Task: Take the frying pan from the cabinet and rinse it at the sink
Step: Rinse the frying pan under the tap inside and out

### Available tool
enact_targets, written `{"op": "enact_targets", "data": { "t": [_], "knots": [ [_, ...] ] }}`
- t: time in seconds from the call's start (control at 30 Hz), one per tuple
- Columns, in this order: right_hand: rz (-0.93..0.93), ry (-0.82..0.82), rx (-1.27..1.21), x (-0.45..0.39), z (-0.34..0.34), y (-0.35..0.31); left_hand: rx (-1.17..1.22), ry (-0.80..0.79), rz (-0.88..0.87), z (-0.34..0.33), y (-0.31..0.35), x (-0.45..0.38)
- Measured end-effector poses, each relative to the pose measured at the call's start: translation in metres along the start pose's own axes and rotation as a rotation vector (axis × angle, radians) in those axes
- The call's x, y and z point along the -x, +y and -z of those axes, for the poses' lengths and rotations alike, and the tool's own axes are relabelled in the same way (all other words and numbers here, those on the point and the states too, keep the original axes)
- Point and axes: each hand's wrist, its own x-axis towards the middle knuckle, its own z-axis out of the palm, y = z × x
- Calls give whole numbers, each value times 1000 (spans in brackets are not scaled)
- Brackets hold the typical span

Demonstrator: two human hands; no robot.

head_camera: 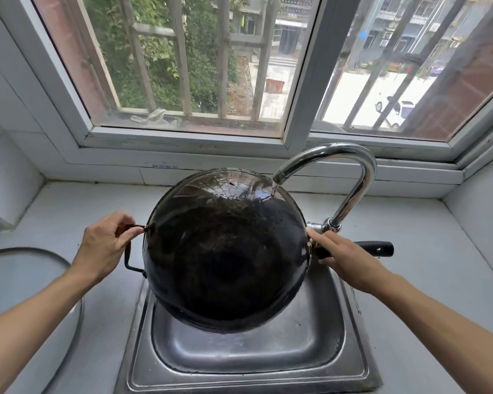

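A black, round-bottomed frying pan (pixel 225 251) is held tilted above the steel sink (pixel 239 356), its blackened underside turned toward me. Water runs from the chrome faucet (pixel 345 172) onto the pan's far upper edge, which looks wet and shiny. My left hand (pixel 104 245) pinches the small wire loop handle on the pan's left side. My right hand (pixel 345 260) grips the long black handle on the right, whose end sticks out past my fingers. The inside of the pan is hidden.
A round glass lid (pixel 20 280) with a metal rim lies on the grey counter at the left. A barred window (pixel 239 66) with a white frame runs behind the sink. The counter extends right of the sink to a tiled wall.
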Motion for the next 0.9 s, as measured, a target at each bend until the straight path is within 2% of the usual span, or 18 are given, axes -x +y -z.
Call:
{"op": "enact_targets", "data": {
  "t": [0.9],
  "knots": [
    [-262,31,-126,98,-13,5,52,-91,-198,-38,62,-16]
  ]
}}
